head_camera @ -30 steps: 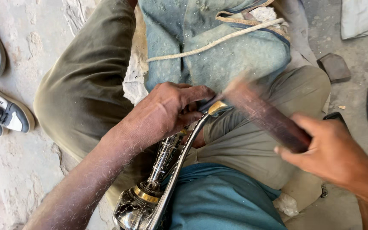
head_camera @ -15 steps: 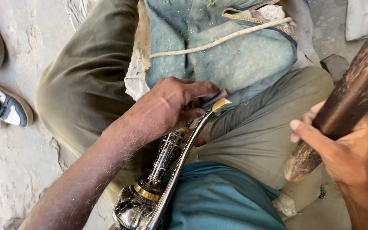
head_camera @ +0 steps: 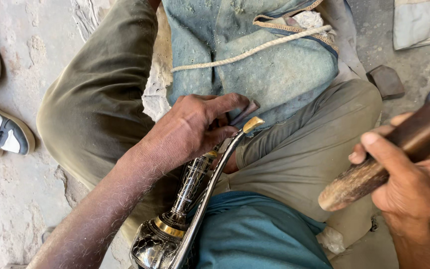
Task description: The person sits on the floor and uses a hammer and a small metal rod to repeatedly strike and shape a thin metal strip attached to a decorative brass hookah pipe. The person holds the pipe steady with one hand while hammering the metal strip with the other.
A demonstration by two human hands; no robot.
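Left hand [head_camera: 195,132]: fingers clamped on the neck of the ewer [head_camera: 187,209], whose long axis runs from lap toward knees. Right hand [head_camera: 414,179]: fingers closed on a stick [head_camera: 389,159], raised well right of the spout tip [head_camera: 252,123].

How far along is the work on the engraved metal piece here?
Done: the metal vessel already carries dark engraved pattern and brass bands. In hand: the left hand steadies its neck on the lap, and the right hand holds a wooden stick raised, apart from it. How much remains cannot be told.
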